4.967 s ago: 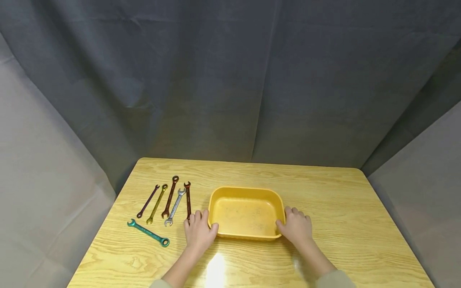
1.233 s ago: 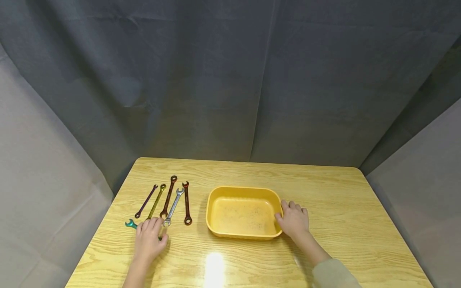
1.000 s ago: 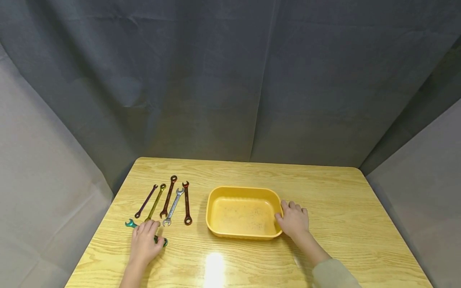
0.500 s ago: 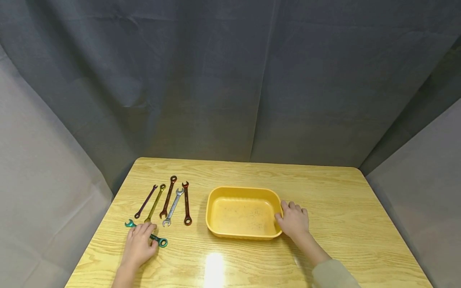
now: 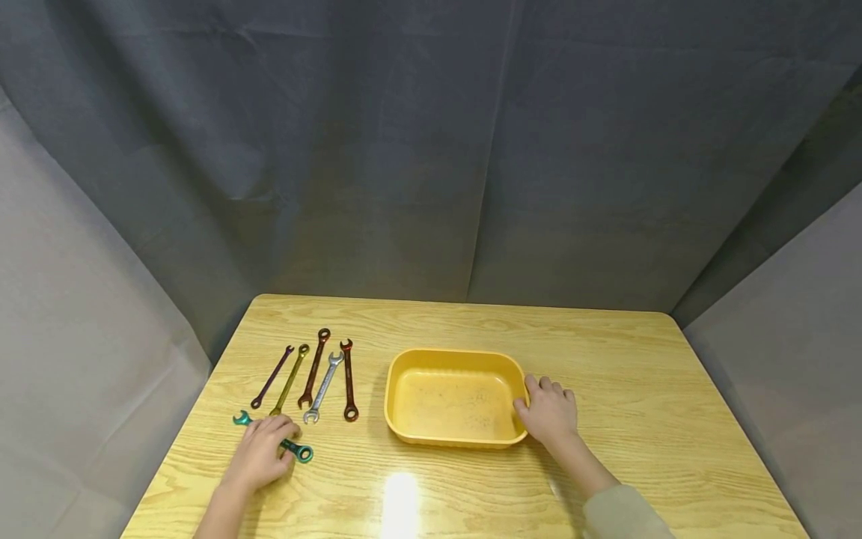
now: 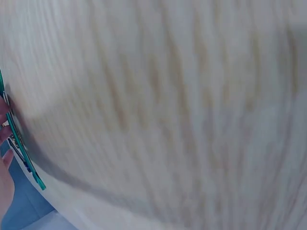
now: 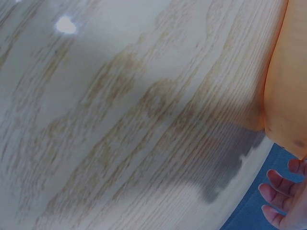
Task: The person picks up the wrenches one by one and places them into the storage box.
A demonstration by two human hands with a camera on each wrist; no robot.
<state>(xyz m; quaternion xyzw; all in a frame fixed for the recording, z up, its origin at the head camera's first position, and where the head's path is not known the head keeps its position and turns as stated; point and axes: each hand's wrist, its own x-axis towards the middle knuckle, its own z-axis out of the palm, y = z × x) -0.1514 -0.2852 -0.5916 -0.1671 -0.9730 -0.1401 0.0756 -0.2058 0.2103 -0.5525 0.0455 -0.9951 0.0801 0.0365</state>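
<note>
In the head view my left hand (image 5: 259, 453) grips the middle of a teal combination wrench (image 5: 292, 448), whose two ends show on either side. The left wrist view shows fingertips (image 6: 5, 132) against that wrench's side, near the table. Just beyond lie a purple wrench (image 5: 272, 378), a yellow-green one (image 5: 289, 382), two dark red-brown wrenches and a silver wrench (image 5: 325, 384). My right hand (image 5: 551, 412) holds the right edge of a yellow plastic tub (image 5: 458, 442), thumb over the rim. The right wrist view shows several of its fingers (image 7: 273, 196) beside the tub.
The tub stands mid-table with nothing in it. A wooden table (image 5: 633, 374) with rounded far corners carries everything. Dark cloth (image 5: 431, 150) hangs behind it, and pale panels (image 5: 81, 299) flank both sides.
My left hand has left the tub's left edge, moved left to the teal wrench and taken hold of it. The wrench has shifted slightly left. My right hand stays at the tub.
</note>
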